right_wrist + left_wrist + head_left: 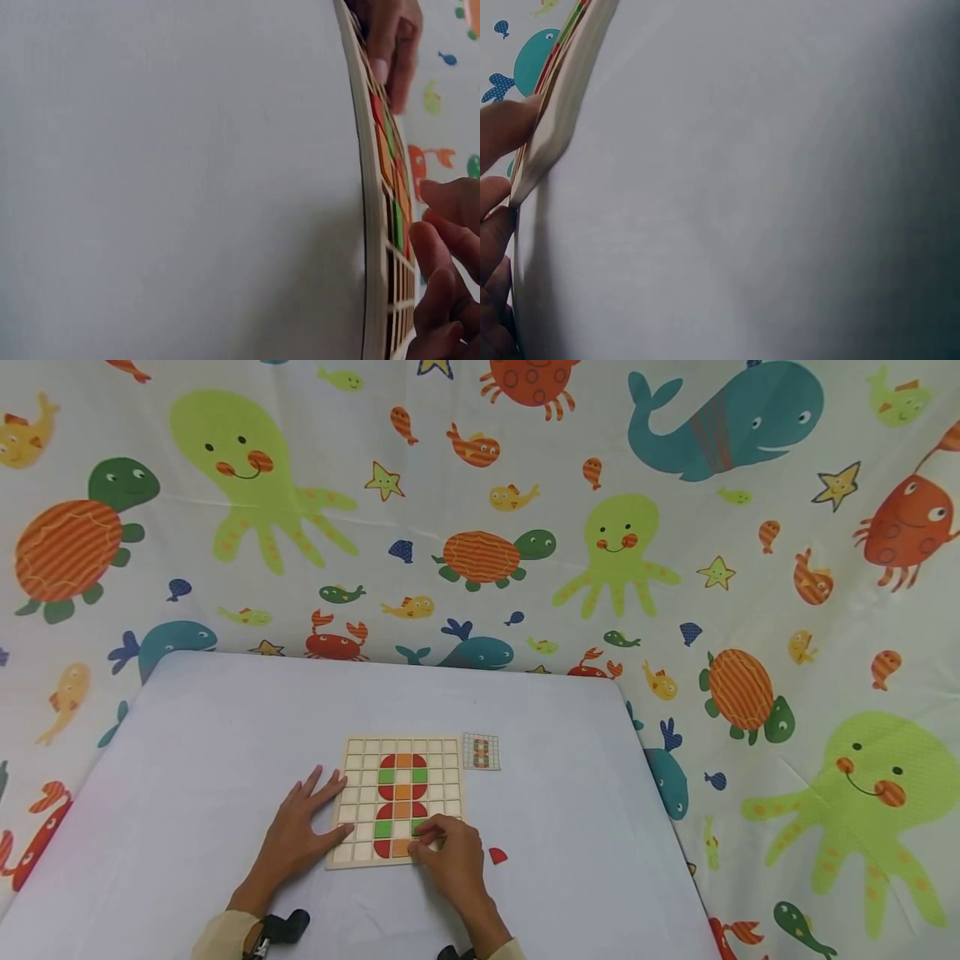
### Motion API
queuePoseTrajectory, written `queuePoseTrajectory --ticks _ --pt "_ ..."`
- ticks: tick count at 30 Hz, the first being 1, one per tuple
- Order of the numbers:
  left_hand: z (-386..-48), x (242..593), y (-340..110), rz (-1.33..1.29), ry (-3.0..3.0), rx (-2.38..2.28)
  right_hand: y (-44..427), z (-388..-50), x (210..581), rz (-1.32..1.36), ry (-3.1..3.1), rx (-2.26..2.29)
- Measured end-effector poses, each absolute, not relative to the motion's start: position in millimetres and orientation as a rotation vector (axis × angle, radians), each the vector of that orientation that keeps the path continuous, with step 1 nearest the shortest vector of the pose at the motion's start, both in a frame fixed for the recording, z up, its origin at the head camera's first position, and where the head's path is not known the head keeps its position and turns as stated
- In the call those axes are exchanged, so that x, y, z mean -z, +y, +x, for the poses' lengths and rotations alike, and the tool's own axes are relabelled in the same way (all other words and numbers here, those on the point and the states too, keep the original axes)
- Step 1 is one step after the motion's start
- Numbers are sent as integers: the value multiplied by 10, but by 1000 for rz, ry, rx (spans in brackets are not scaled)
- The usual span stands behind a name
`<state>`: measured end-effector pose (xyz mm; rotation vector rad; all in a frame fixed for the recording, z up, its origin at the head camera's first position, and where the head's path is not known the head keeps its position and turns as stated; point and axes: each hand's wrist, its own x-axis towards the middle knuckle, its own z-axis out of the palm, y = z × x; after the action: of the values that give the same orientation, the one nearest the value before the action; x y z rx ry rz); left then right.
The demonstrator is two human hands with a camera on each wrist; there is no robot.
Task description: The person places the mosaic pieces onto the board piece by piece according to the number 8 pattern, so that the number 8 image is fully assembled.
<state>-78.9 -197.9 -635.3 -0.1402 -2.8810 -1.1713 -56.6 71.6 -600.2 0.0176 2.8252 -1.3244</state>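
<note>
A square wooden grid board (pixel 363 810) lies on the white table, with red quarter-round pieces and orange and green squares forming a figure-eight shape in it. My left hand (pixel 298 831) rests at its left edge, fingers and thumb spread; those fingers (pixel 506 135) touch the rim in the left wrist view. Over the lower right of the pattern is my right hand (pixel 453 853), its fingers bent beside a green square (pixel 418 827). In the right wrist view, the right hand's fingers (pixel 442 247) hang close above the board; whether they pinch a piece is hidden.
A small pattern card (pixel 482 752) lies by the board's upper right corner. One loose red quarter-round piece (pixel 497 856) is on the white table (pixel 585 810), right of my right hand. Behind the table hangs a cloth (pixel 525 485) printed with sea animals.
</note>
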Motion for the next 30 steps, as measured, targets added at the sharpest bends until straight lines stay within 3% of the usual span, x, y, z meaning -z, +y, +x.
queuePoseTrajectory --ticks 18,30 --pt "-790 6395 -1975 -158 -2848 1172 1628 -494 5916 308 2887 1257" --pt "-803 6412 -1981 -154 -2854 1162 1872 -405 5960 242 2861 1013"
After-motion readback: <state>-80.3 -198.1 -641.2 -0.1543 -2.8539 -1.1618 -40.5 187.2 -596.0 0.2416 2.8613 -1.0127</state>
